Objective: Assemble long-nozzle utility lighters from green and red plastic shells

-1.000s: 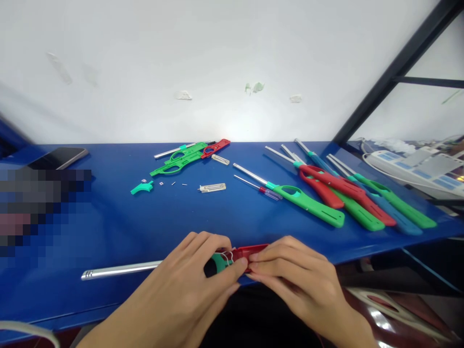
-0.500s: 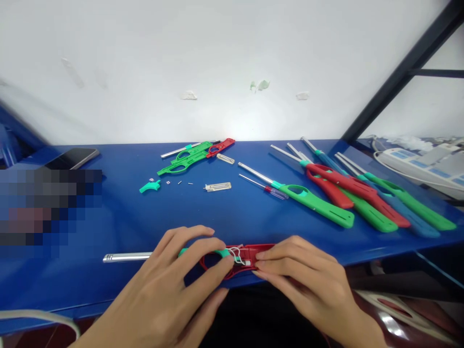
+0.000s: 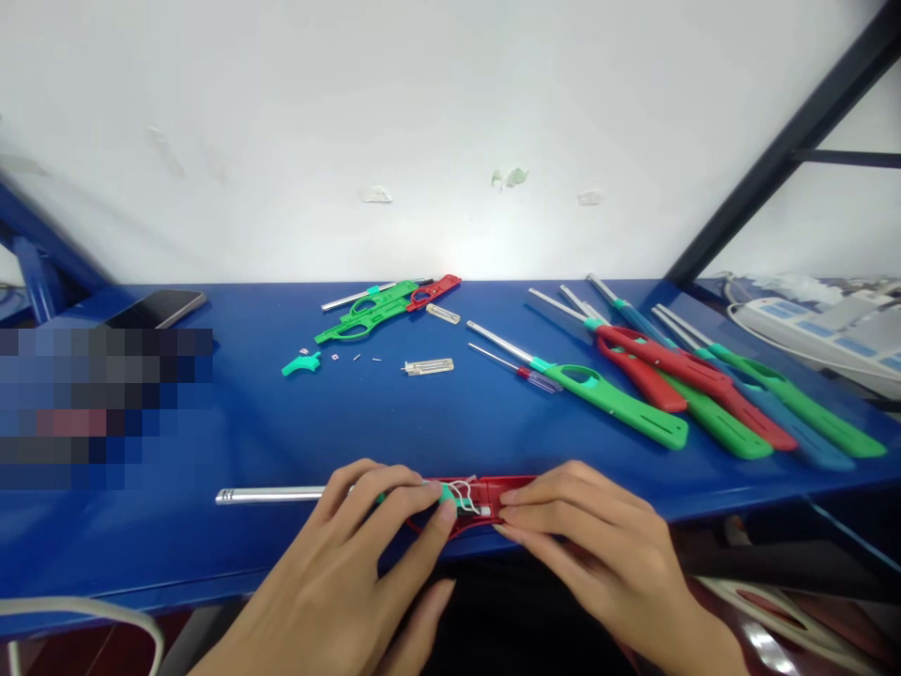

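At the table's near edge lies an opened red stick lighter [image 3: 490, 494], its half shell facing up. A silver metal tube [image 3: 271, 495] sticks out to the left from under my left hand [image 3: 352, 554]. That hand's fingers press on the teal trigger [image 3: 449, 494] and the parts beside it. Thin white wire [image 3: 461, 488] loops over the inside of the shell, just right of the trigger. My right hand [image 3: 598, 535] grips the handle end of the shell with thumb and fingers, covering most of it.
Farther back lie green shell halves [image 3: 373, 314], a red shell piece [image 3: 433, 293], clear fuel tanks [image 3: 429, 367] and a loose teal trigger [image 3: 301, 364]. A screwdriver [image 3: 536, 378] and several whole lighters [image 3: 626, 410] are to the right. A phone [image 3: 169, 305] sits at left, a power strip [image 3: 831, 329] far right.
My left hand's fingers have drawn closer together over the trigger. The tube and left hand appear slightly farther right. The right hand keeps its hold.
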The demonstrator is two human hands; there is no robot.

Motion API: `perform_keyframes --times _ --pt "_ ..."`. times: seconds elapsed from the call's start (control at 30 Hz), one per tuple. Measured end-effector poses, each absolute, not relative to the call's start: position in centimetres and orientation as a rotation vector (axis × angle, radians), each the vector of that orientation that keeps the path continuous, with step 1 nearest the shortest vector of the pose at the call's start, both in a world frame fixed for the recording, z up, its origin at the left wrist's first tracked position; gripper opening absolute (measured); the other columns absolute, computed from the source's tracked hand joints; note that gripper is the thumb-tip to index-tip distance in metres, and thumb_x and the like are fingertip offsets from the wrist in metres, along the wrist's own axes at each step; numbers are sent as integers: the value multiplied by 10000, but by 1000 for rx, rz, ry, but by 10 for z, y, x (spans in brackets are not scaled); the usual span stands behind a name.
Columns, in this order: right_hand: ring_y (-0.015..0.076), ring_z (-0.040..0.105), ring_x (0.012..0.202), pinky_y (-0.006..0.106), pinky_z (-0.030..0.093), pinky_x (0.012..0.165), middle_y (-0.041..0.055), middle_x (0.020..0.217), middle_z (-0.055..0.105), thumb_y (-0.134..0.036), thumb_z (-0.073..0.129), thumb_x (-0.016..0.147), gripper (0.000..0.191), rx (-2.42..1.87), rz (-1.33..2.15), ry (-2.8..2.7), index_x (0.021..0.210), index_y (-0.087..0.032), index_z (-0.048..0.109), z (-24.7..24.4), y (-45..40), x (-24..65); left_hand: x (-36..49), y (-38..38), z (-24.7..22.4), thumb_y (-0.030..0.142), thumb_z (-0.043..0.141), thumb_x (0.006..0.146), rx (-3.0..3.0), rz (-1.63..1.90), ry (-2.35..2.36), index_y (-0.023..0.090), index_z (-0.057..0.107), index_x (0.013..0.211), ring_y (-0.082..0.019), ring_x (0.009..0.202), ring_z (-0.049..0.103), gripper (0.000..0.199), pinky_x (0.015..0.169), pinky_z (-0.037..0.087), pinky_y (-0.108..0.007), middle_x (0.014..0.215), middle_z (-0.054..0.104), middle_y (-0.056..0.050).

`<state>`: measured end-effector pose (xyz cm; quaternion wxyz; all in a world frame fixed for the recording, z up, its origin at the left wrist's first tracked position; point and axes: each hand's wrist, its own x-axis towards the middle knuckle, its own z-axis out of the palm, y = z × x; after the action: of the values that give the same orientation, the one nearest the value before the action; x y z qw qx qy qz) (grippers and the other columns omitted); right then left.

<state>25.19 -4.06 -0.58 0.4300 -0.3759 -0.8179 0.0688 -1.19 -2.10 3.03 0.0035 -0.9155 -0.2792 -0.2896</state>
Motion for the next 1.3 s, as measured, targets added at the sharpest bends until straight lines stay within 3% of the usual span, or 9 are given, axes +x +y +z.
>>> perform_keyframes --times 0.17,0.4,0.5,0.7,0.9,1.3 --pt "148 740 872 289 613 791 25 967 808 -95 768 964 124 -945 164 -2044 1049 -180 740 -7 -41 252 -11 -23 26 184 497 1066 -2875 -919 -936 182 711 1256 -261 1177 649 286 1052 518 -439 1195 744 -99" --pt "147 736 889 298 601 811 29 985 805 -69 774 951 163 -933 163 -2049 1074 -170 741 -8 -41 253 -18 -18 27 42 497 1024 -2910 -1014 -1025 225 610 1396 -203 1296 549 429 1103 461 -356 1311 675 -57" --pt "149 740 889 302 599 810 28 990 806 -66 778 947 175 -931 163 -2045 1078 -175 738 -8 -41 253 -29 -12 28 52 527 1039 -2847 -998 -1117 251 624 1364 -192 1330 516 393 1100 442 -329 1352 638 -40" --pt "146 740 899 296 599 819 25 993 805 -81 771 960 157 -940 167 -2050 1076 -182 739 -10 -41 253 -50 -4 25 258 615 1065 -2788 -875 -1267 329 667 1300 -218 1269 563 251 1082 455 -357 1303 670 3" --pt "152 737 905 308 600 817 25 996 800 -62 775 947 200 -935 168 -2051 1094 -189 727 -10 -42 254 -59 0 23 367 539 1117 -2894 -860 -1420 389 734 1177 -132 1007 709 205 912 557 -242 1199 710 62" --pt "158 723 921 316 583 824 27 1010 792 -46 758 954 220 -942 151 -2090 1106 -196 708 -11 -42 256 -59 -1 22 325 483 1137 -2968 -803 -1472 408 708 1250 -119 1055 709 265 901 564 -210 1239 672 44"
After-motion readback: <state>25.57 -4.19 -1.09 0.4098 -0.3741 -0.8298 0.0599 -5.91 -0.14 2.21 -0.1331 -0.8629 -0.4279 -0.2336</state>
